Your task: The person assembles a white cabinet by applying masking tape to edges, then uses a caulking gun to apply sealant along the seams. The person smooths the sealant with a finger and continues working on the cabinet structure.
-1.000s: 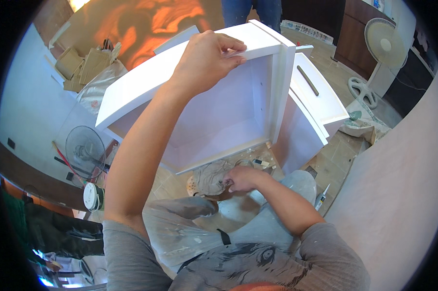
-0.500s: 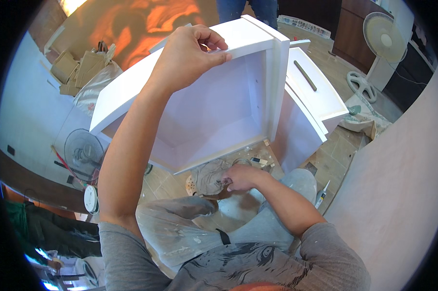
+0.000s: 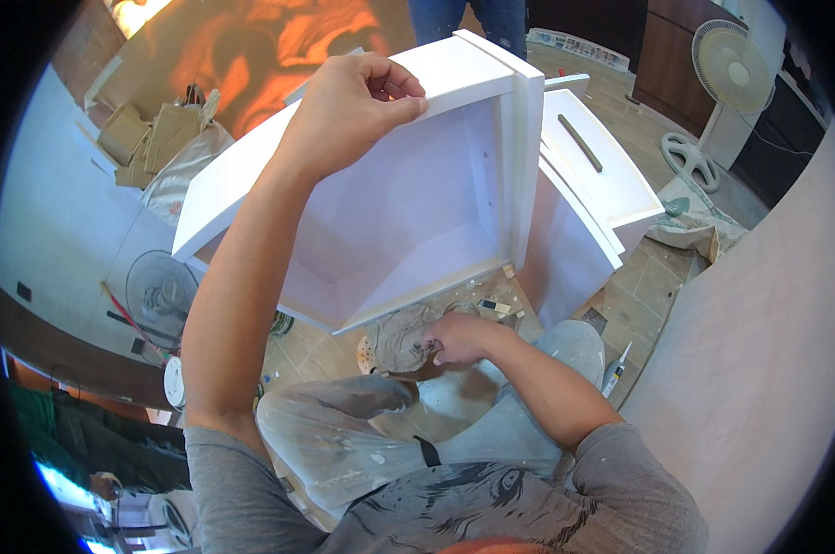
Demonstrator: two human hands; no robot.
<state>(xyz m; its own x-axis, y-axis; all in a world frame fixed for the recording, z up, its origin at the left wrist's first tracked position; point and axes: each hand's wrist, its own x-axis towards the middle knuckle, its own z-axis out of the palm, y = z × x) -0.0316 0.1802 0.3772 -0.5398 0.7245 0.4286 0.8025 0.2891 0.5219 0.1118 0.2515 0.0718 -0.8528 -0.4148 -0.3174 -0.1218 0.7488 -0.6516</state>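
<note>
A white drawer is tipped up in front of me, its hollow side toward me and its wider front panel at the right. My left hand reaches up to its top edge, the thumb and curled fingers closed at that edge. Whether something small sits between the fingertips and the wood is hidden. Lower down, beneath the drawer's bottom edge, my right hand is closed at a crumpled grey rag. Some of its fingers are out of sight. Close by the rag a tan perforated clog shows.
Another white drawer with a dark bar stands behind at the right. A sealant tube lies by my knee. Pedestal fans stand at right and left. Cardboard pieces lie back left. A person's legs stand beyond the drawer.
My left hand has slid slightly left along the drawer's top edge. My right hand and the rag stay in place. The person at the lower left has shifted a hand.
</note>
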